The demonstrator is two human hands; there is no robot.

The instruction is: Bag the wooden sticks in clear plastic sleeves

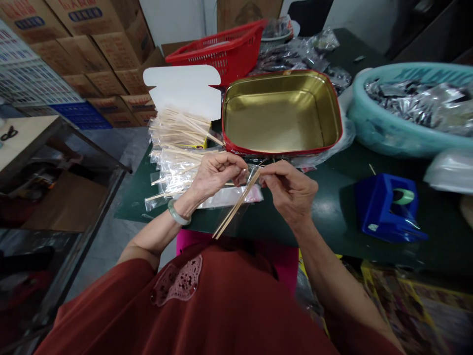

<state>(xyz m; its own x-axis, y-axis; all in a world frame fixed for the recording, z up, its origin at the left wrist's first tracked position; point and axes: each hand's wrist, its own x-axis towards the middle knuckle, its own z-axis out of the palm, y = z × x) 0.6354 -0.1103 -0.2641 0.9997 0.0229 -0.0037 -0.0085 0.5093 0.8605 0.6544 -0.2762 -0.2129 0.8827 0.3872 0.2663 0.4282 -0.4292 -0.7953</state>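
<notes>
Between my two hands hangs a slim clear plastic bag (236,209) with a few thin wooden sticks (233,212) in it, slanting down toward my body. My right hand (291,190) pinches its upper end between thumb and fingertips. On the other side, my left hand (220,172), with a pale bangle on the wrist, is closed at the bag's top edge; the exact grip is partly hidden by the fingers. Under and beyond my left hand lie several bagged bundles of sticks (175,167). More bundles fill an open white-flapped box (181,93).
A gold-lined tin (273,118) stands just past my hands on the green table (325,212). To the right are a blue tape dispenser (377,207) and a turquoise basin (391,133) of silvery packets. Behind are a red basket (232,59) and stacked cartons (84,54).
</notes>
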